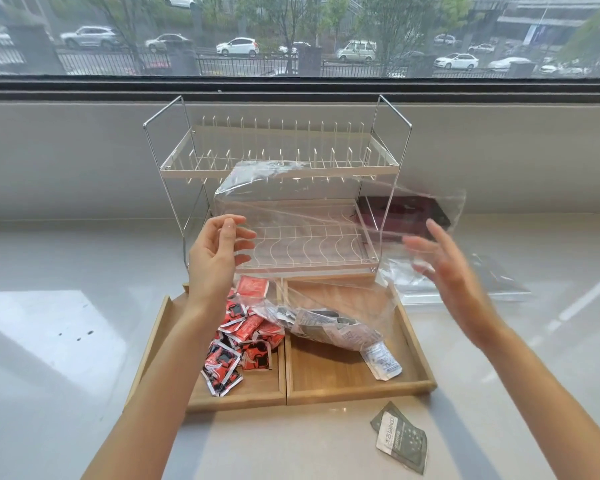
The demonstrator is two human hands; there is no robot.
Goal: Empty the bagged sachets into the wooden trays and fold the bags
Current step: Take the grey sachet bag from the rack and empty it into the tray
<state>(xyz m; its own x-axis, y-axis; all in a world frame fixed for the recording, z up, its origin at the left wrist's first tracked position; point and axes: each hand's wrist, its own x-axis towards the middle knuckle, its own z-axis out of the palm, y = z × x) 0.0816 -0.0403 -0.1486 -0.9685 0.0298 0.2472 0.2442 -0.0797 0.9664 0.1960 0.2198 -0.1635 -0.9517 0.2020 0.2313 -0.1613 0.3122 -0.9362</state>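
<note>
— Holding anything up there?

— Holding a clear plastic bag [326, 216] aloft, over the wooden trays [361, 386]. Left hand [219, 251] pinching the bag's left edge between thumb and fingertips. Right hand [444, 268] blurring badly (fingers looking spread and fairly straight against the bag's right side), so not possible to tell whether gripping or only touching.

— And spilling out?

— Sagging down toward the right tray, with grey sachets [329, 327] bunching in the bag's low end. Lying partly out of the bag on the tray floor, one white sachet [383, 365]. Piling up in the left tray [250, 393], red sachets [243, 337], some overlapping the tray divider.

— Anything straying outside?

— Resting on the pale counter [66, 306] just in front of the right tray, one grey sachet [400, 441], apart from the tray's front wall.

— Behind all that?

— Standing right behind the trays, a two-tier wire dish rack [278, 157], showing through the bag. Lying flat on the counter to the right of the rack, another clear bag [465, 278]. Sitting farther back beside the rack, something dark red [413, 213], too blurred through the plastic to identify.
</note>
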